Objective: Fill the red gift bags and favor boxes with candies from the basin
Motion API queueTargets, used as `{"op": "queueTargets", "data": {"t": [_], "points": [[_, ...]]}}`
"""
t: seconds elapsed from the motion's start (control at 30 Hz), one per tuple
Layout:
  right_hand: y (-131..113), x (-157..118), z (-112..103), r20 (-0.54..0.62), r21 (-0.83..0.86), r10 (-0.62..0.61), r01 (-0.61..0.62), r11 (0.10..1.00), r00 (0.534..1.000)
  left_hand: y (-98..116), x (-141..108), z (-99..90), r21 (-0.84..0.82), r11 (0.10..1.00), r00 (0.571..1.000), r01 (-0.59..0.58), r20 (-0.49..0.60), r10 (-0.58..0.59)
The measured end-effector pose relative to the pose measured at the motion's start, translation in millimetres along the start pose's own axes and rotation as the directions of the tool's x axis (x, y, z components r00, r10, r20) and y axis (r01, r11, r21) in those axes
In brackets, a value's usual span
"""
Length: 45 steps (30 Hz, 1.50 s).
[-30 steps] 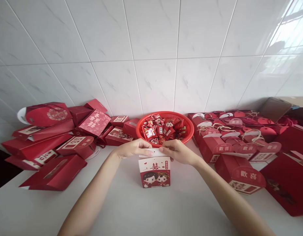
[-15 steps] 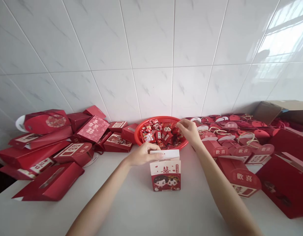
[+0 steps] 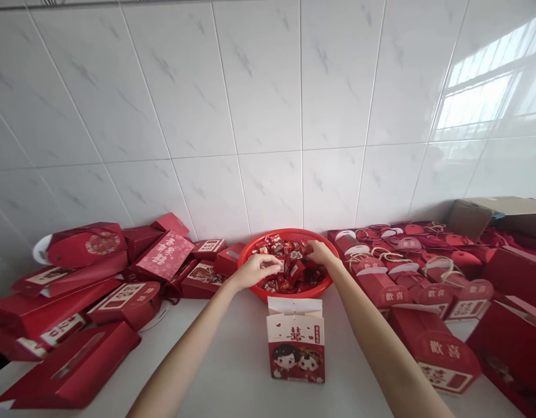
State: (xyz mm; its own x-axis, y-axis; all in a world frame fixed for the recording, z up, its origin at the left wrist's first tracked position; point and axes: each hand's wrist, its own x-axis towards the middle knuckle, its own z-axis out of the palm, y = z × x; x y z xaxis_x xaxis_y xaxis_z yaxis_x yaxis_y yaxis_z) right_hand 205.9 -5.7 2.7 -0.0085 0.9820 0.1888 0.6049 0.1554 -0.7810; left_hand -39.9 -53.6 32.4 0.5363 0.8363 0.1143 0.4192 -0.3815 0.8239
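Observation:
A red plastic basket holds several red-wrapped candies. Over its left side is my left hand, with thumb and fingertips drawn together close to the candies; whatever they pinch is too small to make out. My right hand reaches in from the right. Its fingers are curled down among the candies, and their tips are partly hidden. In front of the basket a white and red gift box with two cartoon figures stands upright on the table, its top flaps up and neither hand touching it.
Red gift boxes lie piled on the left of the white table. On the right are rows of red boxes with rope handles and larger red boxes. A cardboard carton stands at the back right against the tiled wall.
My left hand has let go of the gift box's top and moved up over the basket. My right hand has moved slightly left, deeper among the candies. The view has tilted up.

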Motion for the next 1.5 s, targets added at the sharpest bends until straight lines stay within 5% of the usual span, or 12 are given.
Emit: {"op": "queueTargets", "data": {"t": [0.2,0.37,0.57,0.7,0.77,0.9,1.1,1.3,1.5], "points": [[-1,-8,-6,-0.065,0.296,-0.069,0.085,0.952,0.996,-25,50,8.3,0.098,0.995,0.998,-0.007,-0.062,0.013],[-9,-21,-5,-0.130,0.553,-0.082,0.140,0.821,0.988,-26,49,14.6,0.115,0.992,0.996,-0.050,-0.061,0.058],[-24,-37,5,0.024,0.696,-0.154,0.094,0.712,0.988,-17,44,18.9,0.200,0.966,0.987,-0.163,0.029,0.161],[-19,-33,3,-0.146,0.859,0.058,0.098,0.503,0.988,-17,43,19.2,0.234,0.957,0.982,-0.172,0.113,0.149],[-12,-27,-1,-0.262,0.890,0.212,0.151,0.429,0.942,-16,45,20.9,0.296,0.935,0.975,-0.197,0.160,0.155],[0,-15,-6,-0.315,0.921,0.359,0.191,0.340,0.878,-8,63,37.7,0.482,0.833,0.950,-0.273,0.272,0.155],[-2,-16,-3,-0.306,0.932,0.383,0.192,0.309,0.872,2,112,66.9,0.661,0.715,0.944,-0.229,0.330,-0.002],[-2,-18,-3,-0.296,0.932,0.371,0.181,0.314,0.880,1,130,52.2,0.835,0.543,0.971,-0.088,0.195,-0.142],[0,-16,-3,-0.284,0.936,0.352,0.179,0.302,0.892,0,142,58.1,0.875,0.475,0.947,-0.098,0.228,-0.225]]}}
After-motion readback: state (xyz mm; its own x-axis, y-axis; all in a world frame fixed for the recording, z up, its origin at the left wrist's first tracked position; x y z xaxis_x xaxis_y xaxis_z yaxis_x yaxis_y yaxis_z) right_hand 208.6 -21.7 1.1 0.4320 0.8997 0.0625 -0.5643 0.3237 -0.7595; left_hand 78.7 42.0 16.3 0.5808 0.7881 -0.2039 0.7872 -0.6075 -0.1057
